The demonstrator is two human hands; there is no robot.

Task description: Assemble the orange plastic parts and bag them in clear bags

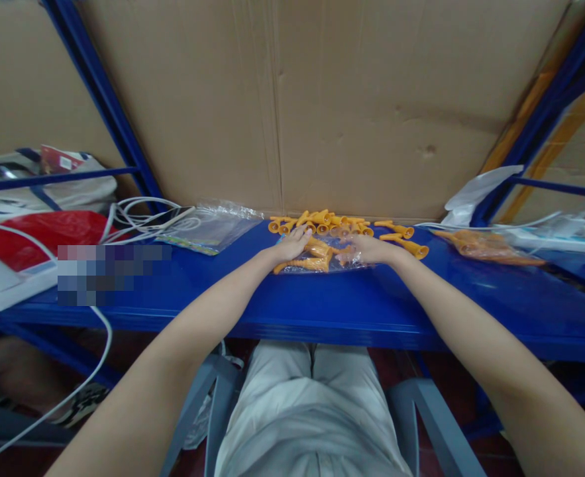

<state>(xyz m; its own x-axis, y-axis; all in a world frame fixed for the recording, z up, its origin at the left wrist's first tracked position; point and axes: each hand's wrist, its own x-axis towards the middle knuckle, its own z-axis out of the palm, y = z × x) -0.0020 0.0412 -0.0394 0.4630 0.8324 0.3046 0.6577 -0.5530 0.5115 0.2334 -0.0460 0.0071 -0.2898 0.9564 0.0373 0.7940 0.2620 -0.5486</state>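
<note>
A clear plastic bag (302,267) with yellow-orange horn-shaped plastic pieces (318,264) inside lies on the blue table in front of me. My left hand (292,245) rests on the bag's left side with its fingers stretched out. My right hand (364,250) is at the bag's right side, fingers apart and touching the film; its fingertips are slightly blurred. Just behind both hands is a row of loose orange horn-shaped pieces (322,217). Another loose orange piece (414,249) lies right of my right hand.
A flat clear bag (217,225) lies to the left. At right is a filled bag of orange pieces (485,246). White cables (143,205), a power strip (18,285) and red plastic (48,235) occupy the far left. A cardboard wall (352,119) stands behind the blue table (342,305).
</note>
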